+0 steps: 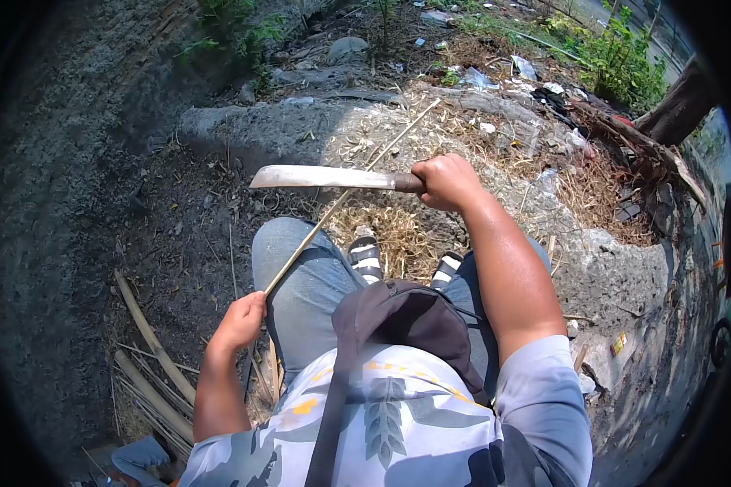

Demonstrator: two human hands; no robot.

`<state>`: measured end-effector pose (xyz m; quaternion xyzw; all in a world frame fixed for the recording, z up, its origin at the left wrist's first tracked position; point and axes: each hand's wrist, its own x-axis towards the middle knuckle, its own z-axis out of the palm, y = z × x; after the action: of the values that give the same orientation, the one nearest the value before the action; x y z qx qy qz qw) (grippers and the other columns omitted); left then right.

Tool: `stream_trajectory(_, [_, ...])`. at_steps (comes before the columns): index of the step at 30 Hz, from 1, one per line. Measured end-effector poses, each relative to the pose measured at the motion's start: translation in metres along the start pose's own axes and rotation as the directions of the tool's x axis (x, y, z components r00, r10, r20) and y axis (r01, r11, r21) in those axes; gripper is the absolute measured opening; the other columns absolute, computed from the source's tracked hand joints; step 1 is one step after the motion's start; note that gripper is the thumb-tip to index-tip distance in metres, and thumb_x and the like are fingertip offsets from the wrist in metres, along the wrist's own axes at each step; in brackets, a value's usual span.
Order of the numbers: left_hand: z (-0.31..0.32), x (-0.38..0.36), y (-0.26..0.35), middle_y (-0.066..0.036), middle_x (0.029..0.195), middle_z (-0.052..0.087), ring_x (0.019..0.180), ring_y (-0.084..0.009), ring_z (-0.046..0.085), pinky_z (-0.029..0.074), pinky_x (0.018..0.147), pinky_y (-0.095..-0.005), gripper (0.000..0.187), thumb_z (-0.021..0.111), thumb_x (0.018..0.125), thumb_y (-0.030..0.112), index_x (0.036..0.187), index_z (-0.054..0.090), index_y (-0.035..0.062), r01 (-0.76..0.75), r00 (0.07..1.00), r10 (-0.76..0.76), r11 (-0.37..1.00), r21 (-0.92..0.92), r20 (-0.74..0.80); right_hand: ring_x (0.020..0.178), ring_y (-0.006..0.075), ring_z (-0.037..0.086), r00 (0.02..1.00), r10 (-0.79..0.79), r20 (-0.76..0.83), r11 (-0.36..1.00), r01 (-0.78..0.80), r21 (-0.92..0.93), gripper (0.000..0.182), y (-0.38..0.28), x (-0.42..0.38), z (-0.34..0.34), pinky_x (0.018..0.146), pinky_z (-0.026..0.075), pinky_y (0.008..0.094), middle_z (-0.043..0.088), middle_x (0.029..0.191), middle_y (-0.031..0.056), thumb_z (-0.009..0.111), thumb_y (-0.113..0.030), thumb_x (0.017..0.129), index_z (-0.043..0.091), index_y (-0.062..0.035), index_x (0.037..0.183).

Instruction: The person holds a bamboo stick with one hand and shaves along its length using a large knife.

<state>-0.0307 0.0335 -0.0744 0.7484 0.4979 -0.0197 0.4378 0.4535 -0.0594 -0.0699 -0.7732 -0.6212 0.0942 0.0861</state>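
Note:
My right hand [448, 180] is wrapped round the brown handle of a machete [325, 177], whose broad blade points left with its tip slightly worn. A long thin bamboo strip [307, 242] runs up and to the right from my left hand [242, 318], which pinches it beside my left knee. The blade crosses over the strip in this view, about midway along it. Past the blade, the strip's far end reaches over the pale ground strewn with shavings.
Pale shavings [390, 235] lie between my sandalled feet. Curved bamboo lengths [158, 349] rest at lower left, near another person's trouser leg [142, 458]. A dark waist bag [414, 325] sits on my lap. Litter and a wooden log [681, 105] are at upper right.

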Motion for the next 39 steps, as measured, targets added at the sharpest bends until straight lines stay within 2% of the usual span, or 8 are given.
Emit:
stream_trajectory(2, [0.001,0.004,-0.009,-0.002,0.071,0.052,0.069,-0.0147,0.048,0.044,0.065,-0.0343,0.054,0.042,0.113,0.045,0.083,0.058,0.002,-0.046,0.999,0.046,0.999,0.015,-0.013,0.095,0.0337,0.073,1.0,-0.003,-0.025,0.999,0.002,-0.05,0.019,0.011,0.002,0.001,0.086,0.057,0.0479,0.075,0.091,0.0117,0.072,-0.017,0.075,0.075,-0.0166,0.094])
stream_trajectory(7, [0.004,0.004,-0.004,-0.001,0.071,0.052,0.068,-0.014,0.048,0.044,0.064,-0.0342,0.052,0.044,0.113,0.043,0.084,0.058,0.0024,-0.113,0.993,0.113,0.994,-0.001,-0.04,0.099,0.0336,0.074,0.726,0.686,0.049,0.675,-0.66,0.33,0.024,0.054,0.002,0.001,0.089,0.056,0.0465,0.077,0.103,0.0146,0.07,-0.022,0.083,0.075,-0.0152,0.105])
stream_trajectory(15, [0.0,0.004,0.006,-0.002,0.073,0.054,0.07,-0.014,0.049,0.044,0.066,-0.0339,0.053,0.043,0.113,0.044,0.086,0.06,0.0017,-0.092,0.996,0.093,0.995,0.034,-0.012,0.097,0.0337,0.074,0.824,0.566,0.025,0.74,-0.521,0.425,0.028,0.065,-0.001,0.013,0.087,0.056,0.0468,0.076,0.101,0.0178,0.068,-0.022,0.08,0.075,-0.0106,0.105])
stream_trajectory(26, [0.0,0.004,0.002,-0.003,0.072,0.055,0.07,-0.0156,0.051,0.045,0.067,-0.0352,0.055,0.043,0.112,0.045,0.084,0.06,0.0013,-0.083,0.996,0.084,0.995,0.062,-0.02,0.097,0.0345,0.072,0.996,0.081,0.031,0.996,-0.082,0.028,0.024,0.01,-0.007,-0.006,0.088,0.057,0.0477,0.076,0.096,0.0121,0.07,-0.016,0.078,0.076,-0.0186,0.101])
stream_trajectory(29, [0.005,0.001,-0.002,-0.003,0.072,0.055,0.069,-0.0159,0.051,0.045,0.066,-0.0357,0.054,0.043,0.112,0.045,0.084,0.06,0.0015,-0.121,0.99,0.126,0.989,0.08,-0.059,0.097,0.0352,0.073,0.937,0.349,0.029,0.928,-0.35,0.125,0.024,0.048,-0.01,-0.001,0.087,0.056,0.048,0.076,0.098,0.0125,0.068,-0.015,0.079,0.076,-0.0186,0.102])
stream_trajectory(31, [0.006,0.002,0.002,-0.002,0.071,0.054,0.068,-0.0156,0.05,0.044,0.065,-0.0356,0.054,0.042,0.113,0.044,0.084,0.06,0.0019,-0.152,0.983,0.161,0.983,0.105,-0.088,0.099,0.0346,0.073,0.768,0.64,-0.004,0.745,-0.619,0.249,0.026,0.071,-0.013,-0.001,0.088,0.056,0.0459,0.077,0.104,0.0137,0.067,-0.017,0.082,0.077,-0.0175,0.106])
stream_trajectory(34, [0.01,0.001,-0.007,-0.001,0.071,0.051,0.068,-0.0144,0.047,0.043,0.064,-0.0343,0.052,0.041,0.113,0.042,0.083,0.058,0.0031,-0.141,0.984,0.146,0.989,0.051,-0.106,0.098,0.032,0.075,0.593,0.8,0.09,0.488,-0.731,0.476,0.042,0.118,-0.001,0.038,0.087,0.057,0.0414,0.077,0.107,0.0199,0.071,-0.023,0.081,0.074,0.0012,0.115])
stream_trajectory(39, [0.013,0.007,-0.014,0.0,0.071,0.048,0.068,-0.0124,0.044,0.042,0.063,-0.0319,0.05,0.039,0.115,0.039,0.082,0.054,0.0046,-0.079,0.994,0.073,0.994,-0.076,-0.078,0.08,0.0246,0.075,0.584,0.783,0.212,0.355,-0.7,0.619,0.045,0.138,-0.004,0.058,0.075,0.057,0.0389,0.076,0.093,0.0147,0.08,-0.028,0.076,0.074,0.0031,0.109])
